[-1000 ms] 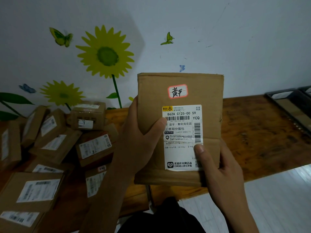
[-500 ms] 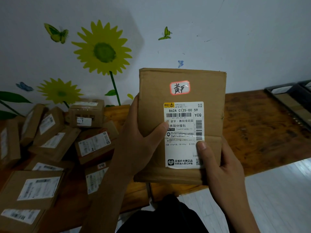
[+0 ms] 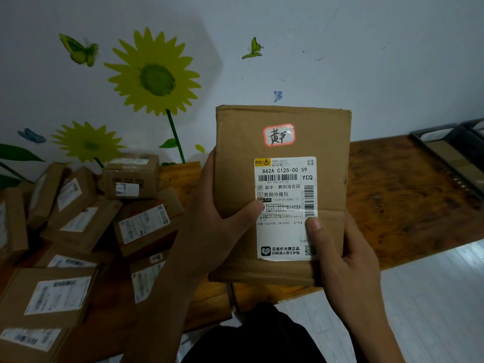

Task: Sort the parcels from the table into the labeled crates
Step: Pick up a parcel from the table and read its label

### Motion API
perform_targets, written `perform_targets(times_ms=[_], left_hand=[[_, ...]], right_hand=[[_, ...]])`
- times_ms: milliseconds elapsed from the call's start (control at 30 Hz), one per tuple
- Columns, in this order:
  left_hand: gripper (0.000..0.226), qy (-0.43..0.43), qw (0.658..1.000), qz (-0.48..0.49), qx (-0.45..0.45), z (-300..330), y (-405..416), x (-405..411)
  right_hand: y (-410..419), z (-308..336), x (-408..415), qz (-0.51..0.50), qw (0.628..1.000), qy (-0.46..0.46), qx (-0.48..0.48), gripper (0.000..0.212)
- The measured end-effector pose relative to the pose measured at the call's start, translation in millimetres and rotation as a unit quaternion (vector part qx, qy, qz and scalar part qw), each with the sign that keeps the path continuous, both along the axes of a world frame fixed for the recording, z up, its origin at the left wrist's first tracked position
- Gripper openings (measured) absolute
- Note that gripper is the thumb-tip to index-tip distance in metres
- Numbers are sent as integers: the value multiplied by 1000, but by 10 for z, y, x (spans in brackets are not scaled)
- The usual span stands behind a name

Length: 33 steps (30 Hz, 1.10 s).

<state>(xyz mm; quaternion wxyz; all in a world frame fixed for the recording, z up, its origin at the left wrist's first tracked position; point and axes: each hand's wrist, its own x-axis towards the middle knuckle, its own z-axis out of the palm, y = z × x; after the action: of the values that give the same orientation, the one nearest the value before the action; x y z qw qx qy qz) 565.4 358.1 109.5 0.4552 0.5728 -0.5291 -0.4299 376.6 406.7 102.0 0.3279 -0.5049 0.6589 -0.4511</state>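
Cardboard parcel [image 3: 282,142] upright, left hand [image 3: 217,221] and right hand [image 3: 340,260] clamped on sides; crates [image 3: 450,150] far right, probably.

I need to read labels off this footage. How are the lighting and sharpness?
Head view: dim overall; the shipping label on the held parcel is sharp and readable, the pile of parcels at left is darker and softer, and wide-angle bending shows at the edges.

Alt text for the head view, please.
Both hands, left hand and right hand, hold a cardboard parcel upright, shipping label facing the camera. More parcels are piled on the wooden table at left.
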Motion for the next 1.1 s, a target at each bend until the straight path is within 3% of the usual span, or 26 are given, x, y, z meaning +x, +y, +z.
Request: perform_targets(times_ms=[367,567,1100], left_hand=[[120,18,998,-50,22,-13,-7,69],[123,18,997,-67,41,8,-21,86],[143,-86,985,-128,83,32,-41,178]], right_hand=[[-35,-12,-6,2,1000,4,-2,52],[-46,-16,0,3,1000,10,-8,48],[-76,-31,7,3,1000,15,-14,48]])
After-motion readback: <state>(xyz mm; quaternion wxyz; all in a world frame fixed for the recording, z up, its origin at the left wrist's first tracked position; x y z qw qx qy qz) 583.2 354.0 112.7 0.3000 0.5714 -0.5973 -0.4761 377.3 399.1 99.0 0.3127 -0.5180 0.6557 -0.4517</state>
